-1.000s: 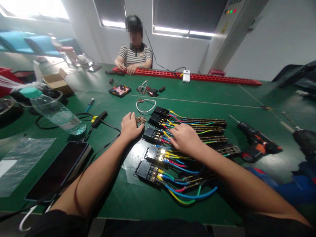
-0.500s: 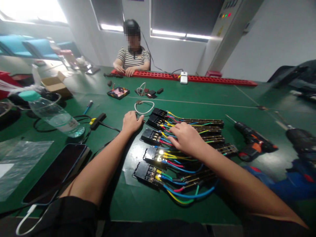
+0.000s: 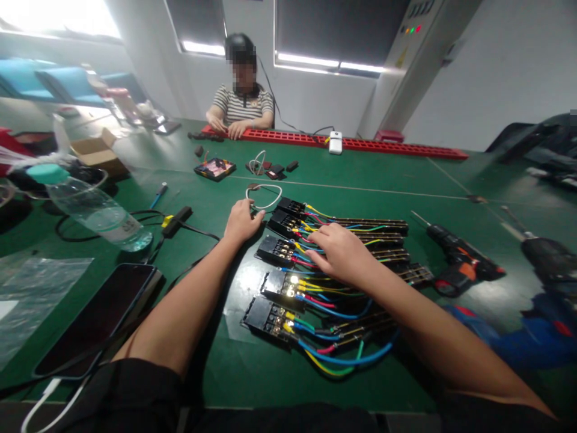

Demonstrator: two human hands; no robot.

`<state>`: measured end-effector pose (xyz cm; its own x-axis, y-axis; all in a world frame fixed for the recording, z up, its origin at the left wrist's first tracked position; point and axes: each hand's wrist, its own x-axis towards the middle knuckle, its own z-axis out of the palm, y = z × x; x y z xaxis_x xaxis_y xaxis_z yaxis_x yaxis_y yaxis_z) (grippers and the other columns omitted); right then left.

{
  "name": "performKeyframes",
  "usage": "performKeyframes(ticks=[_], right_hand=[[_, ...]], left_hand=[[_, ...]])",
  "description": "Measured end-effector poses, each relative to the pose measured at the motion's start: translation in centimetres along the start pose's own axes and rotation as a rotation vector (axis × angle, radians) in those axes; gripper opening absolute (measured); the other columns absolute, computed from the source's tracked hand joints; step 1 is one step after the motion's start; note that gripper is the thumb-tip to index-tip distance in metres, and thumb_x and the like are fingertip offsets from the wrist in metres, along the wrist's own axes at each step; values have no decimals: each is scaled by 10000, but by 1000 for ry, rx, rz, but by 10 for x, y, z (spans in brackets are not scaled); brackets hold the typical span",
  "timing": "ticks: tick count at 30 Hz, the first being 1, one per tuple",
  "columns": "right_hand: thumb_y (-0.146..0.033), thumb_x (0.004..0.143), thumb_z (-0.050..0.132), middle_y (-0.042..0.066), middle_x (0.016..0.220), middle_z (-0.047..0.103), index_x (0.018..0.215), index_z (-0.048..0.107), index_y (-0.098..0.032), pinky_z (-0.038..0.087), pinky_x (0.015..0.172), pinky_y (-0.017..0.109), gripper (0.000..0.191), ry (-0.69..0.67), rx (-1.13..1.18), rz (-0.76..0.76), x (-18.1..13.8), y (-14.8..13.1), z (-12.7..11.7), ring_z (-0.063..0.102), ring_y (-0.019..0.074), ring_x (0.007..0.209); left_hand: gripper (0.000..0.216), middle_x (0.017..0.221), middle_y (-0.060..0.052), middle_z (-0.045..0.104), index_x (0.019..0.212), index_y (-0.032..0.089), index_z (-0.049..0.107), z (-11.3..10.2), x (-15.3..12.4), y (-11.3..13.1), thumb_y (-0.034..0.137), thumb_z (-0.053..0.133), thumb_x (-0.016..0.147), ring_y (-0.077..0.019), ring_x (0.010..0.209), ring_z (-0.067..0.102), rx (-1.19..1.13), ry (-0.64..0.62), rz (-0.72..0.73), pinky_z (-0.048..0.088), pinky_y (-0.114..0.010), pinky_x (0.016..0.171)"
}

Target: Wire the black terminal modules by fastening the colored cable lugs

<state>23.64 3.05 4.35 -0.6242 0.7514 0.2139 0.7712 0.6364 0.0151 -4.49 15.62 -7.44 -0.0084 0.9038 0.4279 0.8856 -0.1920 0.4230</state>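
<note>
- You sit at a green table in a workroom with dark blinds on the far windows.
- Nearest you on the left lies a dark phone, with a clear bag beside it.
- Straight ahead, five black blocks lie in a row running away from you, and coloured wires trail off them to the right.
- Your right hand lies palm down on the wires, with its fingers stretched loosely toward the third block and closed on nothing.
- Your left hand rests on the table just left of the far blocks, with its fingers curled. You cannot tell whether anything is under them.
- A bottle lies on its side to the left, and a drill to the right.
- A white cable loops just past your left hand.
- Across the table a person has both hands at a red rail.
</note>
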Motion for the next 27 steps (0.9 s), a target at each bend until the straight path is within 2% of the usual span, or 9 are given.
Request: performKeyframes(ticks=[3,7,14,17,22,27], right_hand=[[-333,953,620,146,987,722,1047,727,-113,459,851,376,262,-11,4,-3,1,-1,-1,623,265,940],[-335,952,623,145,998,723,1063,726,-113,468,868,385,269,-20,8,-5,1,-2,-1,628,269,951],[-337,955,616,149,1004,725,1078,728,-111,477,868,396,281,-29,10,-8,1,-1,0,633,274,965],[-332,955,614,149,990,725,1068,728,-118,474,851,396,268,-15,12,-23,1,-2,1,631,269,950],[-327,960,606,139,992,719,1049,720,-139,458,839,375,237,2,15,-36,0,-2,1,621,251,945],[-327,954,607,136,990,718,1019,718,-141,447,823,368,226,7,16,-41,-2,-1,1,611,250,925]], left_hand=[[443,1248,-140,603,1210,167,650,0,-1,1,492,559,922,-299,1189,573,-16,-43,49,462,-436,1083],[459,1208,-128,593,1208,181,686,2,-3,4,516,545,928,-298,1161,572,30,-103,130,469,-433,1079],[501,1181,-123,579,1248,171,661,0,-4,7,539,441,989,-278,1151,575,6,-117,143,456,-417,1096],[451,1172,-125,596,1218,160,647,0,-5,8,488,423,1005,-265,1131,588,-15,-113,155,465,-402,1078],[403,1042,-138,635,1011,151,677,1,-5,8,411,369,1017,-277,1050,597,12,-95,181,481,-429,1023],[365,1086,-123,689,1032,164,692,1,-3,3,236,343,952,-259,1057,612,-3,-115,201,475,-403,1024]])
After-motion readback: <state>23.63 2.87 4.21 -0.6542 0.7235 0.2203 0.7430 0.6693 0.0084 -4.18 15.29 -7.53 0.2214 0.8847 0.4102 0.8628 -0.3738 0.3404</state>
